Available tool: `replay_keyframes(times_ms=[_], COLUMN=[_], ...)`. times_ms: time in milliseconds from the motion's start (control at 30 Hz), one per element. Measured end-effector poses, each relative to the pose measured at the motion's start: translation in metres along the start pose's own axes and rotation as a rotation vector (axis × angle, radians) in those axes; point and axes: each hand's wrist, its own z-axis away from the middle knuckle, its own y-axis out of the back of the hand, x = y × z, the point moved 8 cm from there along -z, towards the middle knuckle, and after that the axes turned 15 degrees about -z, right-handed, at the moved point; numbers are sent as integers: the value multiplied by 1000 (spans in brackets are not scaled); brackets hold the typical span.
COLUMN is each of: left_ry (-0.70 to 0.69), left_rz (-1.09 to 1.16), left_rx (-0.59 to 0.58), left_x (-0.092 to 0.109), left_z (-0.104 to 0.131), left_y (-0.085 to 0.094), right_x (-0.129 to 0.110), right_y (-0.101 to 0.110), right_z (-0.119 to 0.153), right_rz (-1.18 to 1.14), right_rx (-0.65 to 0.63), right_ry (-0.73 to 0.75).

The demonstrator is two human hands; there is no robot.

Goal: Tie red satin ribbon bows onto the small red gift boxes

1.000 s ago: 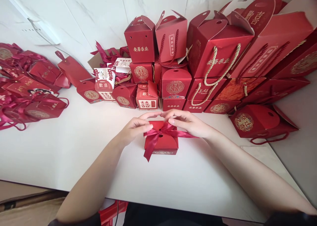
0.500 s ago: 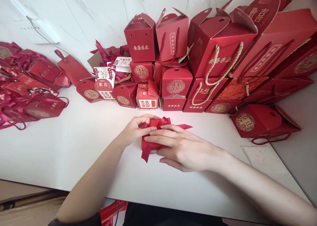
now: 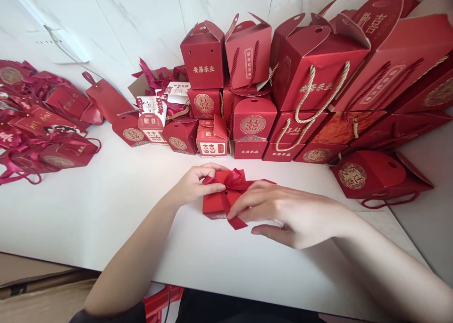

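Note:
A small red box [image 3: 214,203] sits on the white table, with a dark red ribbon [image 3: 226,198] crossing its top. My left hand [image 3: 196,185] is closed round the box's left and far side, its thumb pressing the ribbon on top. Over the box's right side is my right hand [image 3: 279,214], its fingers apart and bent, the fingertips touching a ribbon tail that hangs over the near edge. The thumb of this hand stands away from the fingers. Another ribbon end sticks out to the right, partly behind my right hand.
Stacked red gift boxes [image 3: 253,118] line the back wall. One box [image 3: 375,177] with a cord handle lies at the right. Ribboned boxes [image 3: 69,151] are heaped at the left. The white table [image 3: 123,210] has its near edge by my body.
My right hand has moved right, uncovering more of the box top. The near ribbon tail has swung to the right. My left hand has stayed at the box.

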Motion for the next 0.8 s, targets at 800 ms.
replay_keyframes(times_ms=[800], left_ry=[25], left_rz=[-31], left_rx=[-7], left_x=[0], left_z=[2], left_y=[0], right_x=[67], right_y=[19], right_z=[16], right_rz=[-581], right_rx=[226], right_ry=[-576])
